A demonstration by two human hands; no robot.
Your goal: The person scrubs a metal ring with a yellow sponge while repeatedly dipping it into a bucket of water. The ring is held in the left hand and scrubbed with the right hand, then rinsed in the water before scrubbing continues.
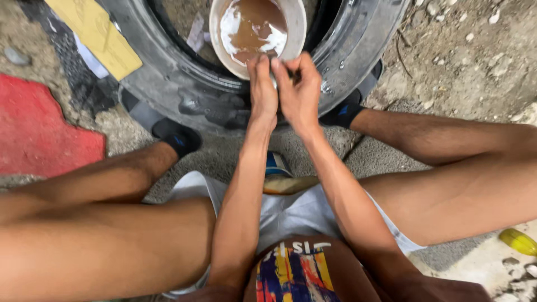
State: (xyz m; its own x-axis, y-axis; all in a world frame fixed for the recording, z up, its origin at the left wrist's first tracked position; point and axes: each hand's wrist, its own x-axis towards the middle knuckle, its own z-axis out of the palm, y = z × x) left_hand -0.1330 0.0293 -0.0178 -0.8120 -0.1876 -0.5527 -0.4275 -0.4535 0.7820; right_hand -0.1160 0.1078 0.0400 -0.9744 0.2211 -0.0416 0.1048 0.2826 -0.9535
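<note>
I sit on the ground with my legs apart and a large black tyre (pixel 184 84) lying flat in front of me. Inside the tyre stands a white bucket (pixel 297 33) of muddy brown water with white foam. My left hand (pixel 262 89) and my right hand (pixel 299 89) are pressed together at the bucket's near rim, fingertips pinched on something small and greyish that I cannot make out. Both hands hover over the tyre's wet sidewall.
A small tin (pixel 277 166) with a blue band lies on the ground between my thighs. A red painted patch (pixel 39 128) is at left, a yellow board (pixel 95 33) rests on the tyre, and a yellow object (pixel 517 241) lies at right. Gravel surrounds me.
</note>
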